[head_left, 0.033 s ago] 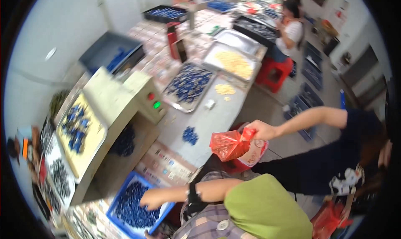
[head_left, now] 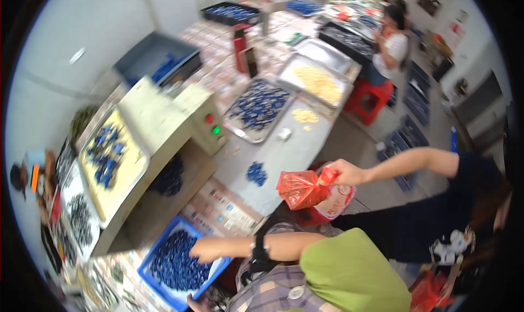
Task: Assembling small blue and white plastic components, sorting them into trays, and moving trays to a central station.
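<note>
My right hand, with a black band on the wrist, is over the right part of a blue plastic tray. The tray holds a heap of small dark-blue pieces. Its fingers are curled down against the heap; what they hold, if anything, is hidden. Of my left hand only a bit shows by the tray's lower edge, the rest cut off or blurred. On my right, a person in a dark shirt holds a knotted red plastic bag above a red bucket.
A cream machine with a green light stands left, a tray of blue parts on top. Metal trays of blue pieces and yellow pieces lie beyond. Another person sits on a red stool at the far right.
The whole view has shifted slightly, so most things appear farther right. My right hand has lifted a little toward the tray's right side. The other person still holds the red bag.
</note>
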`<state>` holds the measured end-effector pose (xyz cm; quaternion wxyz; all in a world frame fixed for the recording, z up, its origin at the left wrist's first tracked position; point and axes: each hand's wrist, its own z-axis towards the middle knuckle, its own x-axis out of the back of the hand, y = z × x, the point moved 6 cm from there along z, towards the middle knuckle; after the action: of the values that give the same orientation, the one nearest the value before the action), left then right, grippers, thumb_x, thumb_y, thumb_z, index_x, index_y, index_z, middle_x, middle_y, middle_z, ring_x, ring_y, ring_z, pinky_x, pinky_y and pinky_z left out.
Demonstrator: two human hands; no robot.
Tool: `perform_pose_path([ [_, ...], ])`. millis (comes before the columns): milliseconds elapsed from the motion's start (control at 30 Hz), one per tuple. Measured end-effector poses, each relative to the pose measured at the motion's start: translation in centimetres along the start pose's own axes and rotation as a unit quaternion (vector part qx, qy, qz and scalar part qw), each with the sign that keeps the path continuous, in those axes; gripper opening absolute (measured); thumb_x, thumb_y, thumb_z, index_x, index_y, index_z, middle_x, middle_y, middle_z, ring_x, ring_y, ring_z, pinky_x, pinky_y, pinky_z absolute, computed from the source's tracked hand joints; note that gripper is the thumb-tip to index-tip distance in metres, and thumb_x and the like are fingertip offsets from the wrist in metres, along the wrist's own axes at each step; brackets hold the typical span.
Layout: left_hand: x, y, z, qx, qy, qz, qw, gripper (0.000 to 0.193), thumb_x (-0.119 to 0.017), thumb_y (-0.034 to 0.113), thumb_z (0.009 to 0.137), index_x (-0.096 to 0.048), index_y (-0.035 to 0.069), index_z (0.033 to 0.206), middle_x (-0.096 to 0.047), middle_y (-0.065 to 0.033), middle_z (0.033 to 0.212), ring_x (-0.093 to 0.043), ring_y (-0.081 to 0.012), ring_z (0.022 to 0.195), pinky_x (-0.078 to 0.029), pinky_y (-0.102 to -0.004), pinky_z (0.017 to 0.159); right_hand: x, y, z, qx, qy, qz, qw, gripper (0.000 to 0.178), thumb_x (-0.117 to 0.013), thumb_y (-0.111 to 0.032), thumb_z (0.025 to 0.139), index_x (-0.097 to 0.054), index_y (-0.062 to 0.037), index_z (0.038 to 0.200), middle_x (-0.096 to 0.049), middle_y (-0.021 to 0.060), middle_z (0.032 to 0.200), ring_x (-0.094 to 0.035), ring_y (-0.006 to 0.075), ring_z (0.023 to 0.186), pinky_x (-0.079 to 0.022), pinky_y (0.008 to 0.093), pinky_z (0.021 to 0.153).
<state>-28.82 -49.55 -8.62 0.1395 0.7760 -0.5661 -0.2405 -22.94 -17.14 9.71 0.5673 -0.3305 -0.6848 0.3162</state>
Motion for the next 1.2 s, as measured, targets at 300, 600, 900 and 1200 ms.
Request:
perform_pose_path([
  [300, 1.6, 0.9, -1.1, -0.064, -0.051, -0.017, 0.997, 0.026, -0.045, 0.01, 0.074, -0.045, -0.001, 0.098, -0.051, -0.018, 0.105, -0.053, -0.0314, 0.09, -0.048, -0.0456, 0.078, 1.4, 6.9, -3.8, -0.183, 0.215, 0.086, 0.955, 0.026, -0.057, -0.022, 0.077, -0.06, -0.0086, 0.099, -0.063, 0.0144, 0.088, -0.06, 0.0317, 0.083, -0.047, 0.0403, 0.073],
  [600, 0.6, 0.5, -2.0, -0.117, 0.153, -0.081, 0.978, 0.024, -0.05, 0.005, 0.065, -0.047, 0.006, 0.089, -0.048, -0.0077, 0.082, -0.051, -0.0225, 0.076, -0.048, -0.0402, 0.063, -1.0, 13.1, -3.8, -0.188, 0.298, -0.001, 0.936, 0.05, -0.063, -0.024, 0.079, -0.044, -0.0042, 0.121, -0.059, 0.0133, 0.086, -0.06, 0.0228, 0.074, -0.049, 0.0327, 0.064],
  [900, -0.2, 1.1, -3.9, -0.137, 0.108, -0.094, 0.98, 0.022, -0.049, 0.002, 0.061, -0.042, 0.009, 0.081, -0.041, -0.0028, 0.062, -0.044, -0.0173, 0.047, -0.037, -0.0298, 0.039, -1.8, 11.9, 3.3, -0.163, 0.177, 0.195, 0.951, 0.066, -0.065, -0.041, 0.077, -0.042, -0.0013, 0.125, -0.058, 0.0124, 0.102, -0.057, 0.0193, 0.088, -0.045, 0.0319, 0.075],
  [1200, -6.4, 5.7, -9.0, -0.041, -0.035, 0.012, 0.998, 0.036, -0.052, 0.01, 0.065, -0.043, 0.007, 0.1, -0.047, -0.006, 0.076, -0.052, -0.0192, 0.066, -0.049, -0.0373, 0.054, 3.3, 10.1, -2.0, -0.244, 0.103, 0.583, 0.768, 0.067, -0.058, -0.051, 0.079, -0.042, -0.0063, 0.126, -0.048, 0.0088, 0.126, -0.045, 0.0226, 0.114, -0.033, 0.0425, 0.097],
])
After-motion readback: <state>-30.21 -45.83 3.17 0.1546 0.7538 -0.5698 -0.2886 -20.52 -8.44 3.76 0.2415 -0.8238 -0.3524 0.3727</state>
